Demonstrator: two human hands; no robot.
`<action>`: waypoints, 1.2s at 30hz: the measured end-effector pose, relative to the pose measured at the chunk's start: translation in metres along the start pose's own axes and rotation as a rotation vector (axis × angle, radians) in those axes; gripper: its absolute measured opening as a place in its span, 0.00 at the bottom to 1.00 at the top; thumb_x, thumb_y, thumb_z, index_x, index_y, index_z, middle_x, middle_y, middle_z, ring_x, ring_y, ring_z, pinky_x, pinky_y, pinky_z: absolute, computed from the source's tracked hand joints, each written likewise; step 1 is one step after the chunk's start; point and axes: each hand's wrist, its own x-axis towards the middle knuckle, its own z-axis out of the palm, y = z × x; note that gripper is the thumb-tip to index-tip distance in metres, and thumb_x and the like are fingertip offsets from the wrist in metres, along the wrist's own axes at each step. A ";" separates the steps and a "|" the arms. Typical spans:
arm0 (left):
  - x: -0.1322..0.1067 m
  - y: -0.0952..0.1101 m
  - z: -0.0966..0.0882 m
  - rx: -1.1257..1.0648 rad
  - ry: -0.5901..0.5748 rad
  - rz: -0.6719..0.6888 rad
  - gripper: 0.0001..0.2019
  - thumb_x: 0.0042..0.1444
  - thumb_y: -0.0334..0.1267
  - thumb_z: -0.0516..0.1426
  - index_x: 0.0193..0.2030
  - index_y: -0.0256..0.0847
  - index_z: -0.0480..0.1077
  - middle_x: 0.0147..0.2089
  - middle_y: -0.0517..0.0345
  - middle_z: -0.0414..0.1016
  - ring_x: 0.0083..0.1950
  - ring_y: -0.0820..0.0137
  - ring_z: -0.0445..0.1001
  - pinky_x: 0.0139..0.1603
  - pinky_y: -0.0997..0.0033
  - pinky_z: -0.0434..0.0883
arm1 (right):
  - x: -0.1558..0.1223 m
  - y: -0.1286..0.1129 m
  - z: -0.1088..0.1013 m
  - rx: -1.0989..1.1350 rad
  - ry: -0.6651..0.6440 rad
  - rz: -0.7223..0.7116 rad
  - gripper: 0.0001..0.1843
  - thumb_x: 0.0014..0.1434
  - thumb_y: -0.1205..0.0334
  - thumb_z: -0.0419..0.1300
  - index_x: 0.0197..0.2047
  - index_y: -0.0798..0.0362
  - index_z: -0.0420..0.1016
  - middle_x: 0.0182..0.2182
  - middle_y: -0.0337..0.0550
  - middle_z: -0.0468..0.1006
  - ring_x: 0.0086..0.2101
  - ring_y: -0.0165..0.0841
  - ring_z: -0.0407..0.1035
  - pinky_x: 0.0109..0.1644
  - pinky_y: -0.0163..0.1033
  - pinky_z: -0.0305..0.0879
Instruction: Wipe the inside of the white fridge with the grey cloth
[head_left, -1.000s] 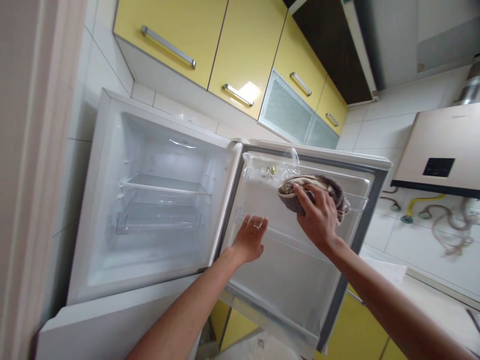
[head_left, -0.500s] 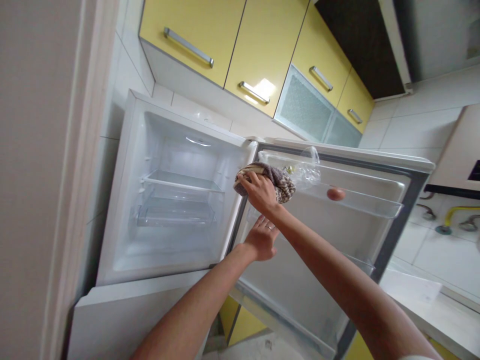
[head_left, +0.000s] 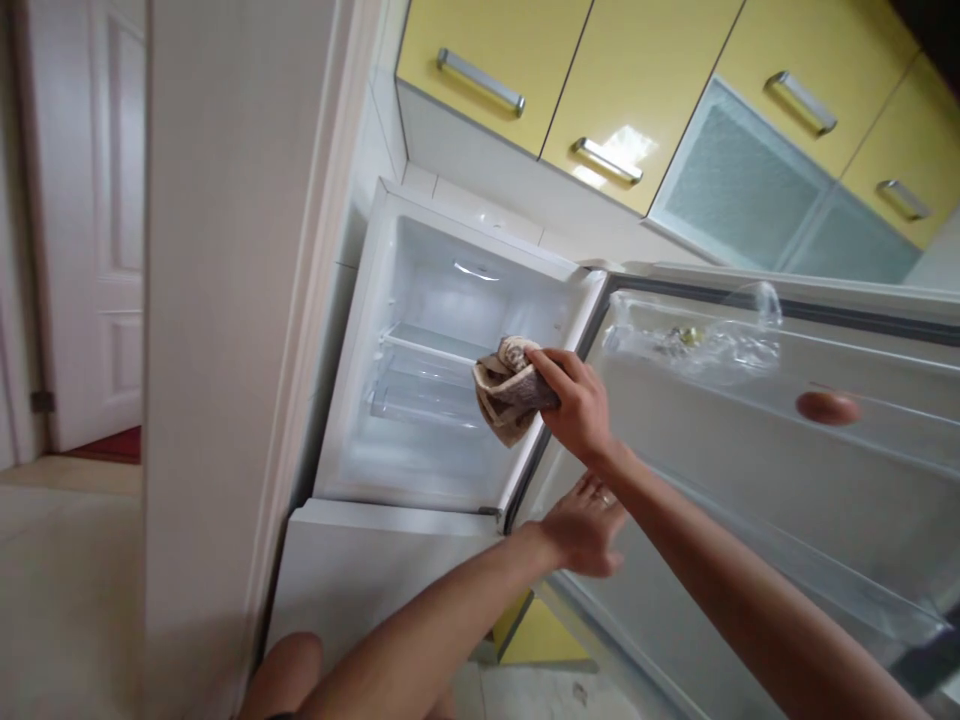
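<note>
Right grip (head_left: 574, 400) pinching bunched cloth (head_left: 514, 390), left grip (head_left: 589, 528) spread by fridge door (head_left: 720, 430), yellow cabinets (head_left: 645, 75) overhead, pale floor (head_left: 67, 590).

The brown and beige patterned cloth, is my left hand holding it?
No, the right hand grips the cloth, while the left hand is lower, near the open white fridge door.

Cloth (head_left: 506, 400) partly hidden under my right hand (head_left: 576, 405); left hand (head_left: 583, 535) blurred. Fridge door (head_left: 720, 445) cut off at right. Greenish bit (head_left: 688, 336) in bag (head_left: 742, 348) too small to tell.
</note>
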 end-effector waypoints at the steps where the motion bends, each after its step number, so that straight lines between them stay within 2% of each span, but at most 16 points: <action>1: -0.019 0.002 0.007 -0.005 -0.008 -0.006 0.47 0.53 0.38 0.63 0.76 0.26 0.48 0.80 0.28 0.38 0.80 0.44 0.38 0.78 0.41 0.48 | -0.003 -0.003 0.002 0.069 0.038 0.040 0.38 0.51 0.78 0.56 0.65 0.51 0.72 0.54 0.51 0.79 0.51 0.42 0.74 0.52 0.44 0.71; 3: -0.061 0.004 0.021 -0.052 -0.024 -0.042 0.44 0.54 0.36 0.63 0.76 0.31 0.52 0.80 0.32 0.41 0.80 0.45 0.42 0.77 0.43 0.52 | -0.011 -0.008 0.008 0.211 0.098 0.133 0.37 0.50 0.77 0.56 0.64 0.51 0.73 0.53 0.50 0.79 0.51 0.42 0.75 0.53 0.44 0.72; 4: -0.083 0.004 0.027 -0.106 -0.036 -0.076 0.42 0.54 0.36 0.63 0.75 0.34 0.56 0.79 0.35 0.47 0.79 0.47 0.47 0.77 0.45 0.55 | -0.015 -0.010 0.011 0.280 0.117 0.183 0.37 0.50 0.76 0.56 0.63 0.51 0.74 0.52 0.49 0.80 0.51 0.41 0.75 0.54 0.45 0.72; 7: -0.139 0.005 0.033 -0.331 0.031 -0.324 0.33 0.52 0.33 0.63 0.68 0.44 0.70 0.70 0.46 0.69 0.71 0.52 0.67 0.72 0.53 0.66 | -0.031 -0.018 0.025 0.485 0.153 0.336 0.33 0.49 0.71 0.58 0.60 0.50 0.77 0.52 0.48 0.82 0.52 0.43 0.75 0.58 0.48 0.71; 9: -0.165 0.006 0.025 -0.445 0.170 -0.520 0.25 0.52 0.33 0.63 0.59 0.48 0.78 0.62 0.50 0.78 0.64 0.52 0.76 0.68 0.51 0.72 | -0.042 -0.024 0.035 0.619 0.154 0.464 0.30 0.49 0.67 0.61 0.58 0.51 0.79 0.53 0.47 0.82 0.54 0.44 0.75 0.61 0.50 0.70; 11: -0.182 0.010 0.007 -0.543 0.372 -0.685 0.15 0.57 0.37 0.60 0.50 0.46 0.82 0.52 0.49 0.84 0.53 0.53 0.83 0.59 0.50 0.77 | -0.053 -0.032 0.046 0.733 0.126 0.633 0.30 0.47 0.61 0.66 0.56 0.50 0.80 0.54 0.46 0.82 0.54 0.46 0.75 0.63 0.52 0.68; 13: -0.193 0.016 -0.016 -0.622 0.589 -0.783 0.13 0.62 0.42 0.57 0.45 0.42 0.82 0.43 0.48 0.86 0.43 0.58 0.85 0.49 0.55 0.80 | -0.063 -0.042 0.056 0.825 0.073 0.815 0.34 0.43 0.56 0.70 0.56 0.50 0.81 0.53 0.45 0.83 0.54 0.48 0.74 0.64 0.53 0.67; 15: -0.200 0.022 -0.041 -0.618 0.775 -0.813 0.16 0.64 0.47 0.56 0.42 0.39 0.81 0.40 0.47 0.85 0.38 0.61 0.84 0.45 0.61 0.80 | -0.071 -0.054 0.065 0.903 0.027 0.975 0.38 0.39 0.53 0.74 0.56 0.50 0.80 0.52 0.44 0.83 0.53 0.48 0.74 0.64 0.54 0.67; 18: -0.207 0.031 -0.069 -0.490 0.930 -0.772 0.15 0.66 0.47 0.55 0.47 0.40 0.78 0.48 0.46 0.83 0.47 0.62 0.83 0.52 0.61 0.79 | -0.081 -0.077 0.077 1.042 -0.015 1.140 0.36 0.34 0.52 0.76 0.50 0.51 0.82 0.46 0.43 0.84 0.46 0.45 0.75 0.58 0.50 0.70; 20: -0.212 0.033 -0.079 -0.410 0.943 -0.723 0.17 0.66 0.45 0.56 0.57 0.42 0.74 0.58 0.45 0.79 0.56 0.60 0.79 0.59 0.58 0.77 | -0.085 -0.094 0.083 1.160 -0.040 1.203 0.32 0.33 0.52 0.77 0.45 0.52 0.82 0.39 0.41 0.85 0.40 0.42 0.75 0.50 0.46 0.73; 22: -0.218 0.031 -0.083 -0.316 0.938 -0.711 0.23 0.65 0.43 0.57 0.66 0.45 0.67 0.68 0.45 0.71 0.66 0.58 0.73 0.66 0.54 0.72 | -0.088 -0.111 0.086 1.270 -0.063 1.244 0.30 0.33 0.53 0.77 0.42 0.52 0.82 0.34 0.40 0.84 0.34 0.38 0.74 0.42 0.41 0.74; 25: -0.225 0.023 -0.082 -0.232 0.917 -0.823 0.31 0.64 0.45 0.58 0.72 0.46 0.57 0.75 0.44 0.61 0.75 0.54 0.61 0.74 0.47 0.63 | -0.087 -0.132 0.088 1.380 -0.088 1.295 0.26 0.32 0.53 0.77 0.37 0.52 0.82 0.30 0.41 0.83 0.30 0.36 0.73 0.36 0.39 0.73; 28: -0.230 0.015 -0.082 -0.302 0.892 -0.957 0.37 0.63 0.51 0.59 0.74 0.42 0.53 0.76 0.40 0.57 0.77 0.52 0.58 0.75 0.46 0.59 | -0.084 -0.146 0.091 1.480 -0.134 1.315 0.25 0.32 0.54 0.77 0.37 0.52 0.83 0.32 0.42 0.85 0.31 0.38 0.75 0.38 0.40 0.74; 32: -0.230 0.013 -0.087 -0.441 0.859 -1.017 0.45 0.57 0.56 0.63 0.74 0.39 0.50 0.76 0.38 0.57 0.77 0.51 0.56 0.76 0.50 0.58 | -0.076 -0.159 0.097 1.582 -0.209 1.262 0.27 0.31 0.57 0.76 0.39 0.52 0.84 0.33 0.42 0.85 0.33 0.39 0.75 0.41 0.41 0.74; 36: -0.229 0.012 -0.095 -0.510 0.996 -1.078 0.43 0.53 0.54 0.65 0.71 0.41 0.57 0.72 0.40 0.65 0.72 0.52 0.65 0.73 0.53 0.64 | -0.067 -0.169 0.100 1.646 -0.257 1.266 0.28 0.33 0.55 0.76 0.41 0.51 0.84 0.31 0.42 0.84 0.32 0.41 0.76 0.42 0.44 0.74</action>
